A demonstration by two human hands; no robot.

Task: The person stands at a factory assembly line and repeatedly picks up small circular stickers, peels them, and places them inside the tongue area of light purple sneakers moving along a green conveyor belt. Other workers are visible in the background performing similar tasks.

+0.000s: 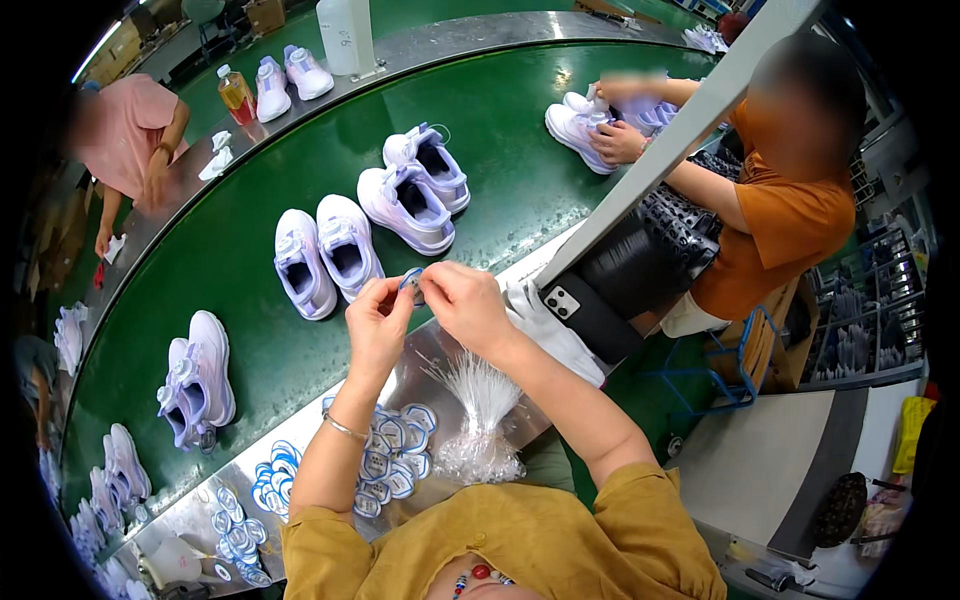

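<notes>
Left hand and right hand, fingers pinched nearly closed, hold 1 blue-rimmed tag — steady, light grip helps.

A mustard top with short, loose sleeves and a matching button is worn, the left forearm is ringed by a thin silvery bangle, and a necklace is strung with red, blue and white beads.

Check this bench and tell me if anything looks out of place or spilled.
I see no clear spill or damage. On the metal ledge beyond the green surface, a bottle of amber liquid beside pale sneakers looks odd, since a leak could stain them; a crumpled white wad lies near, perhaps litter.
</notes>
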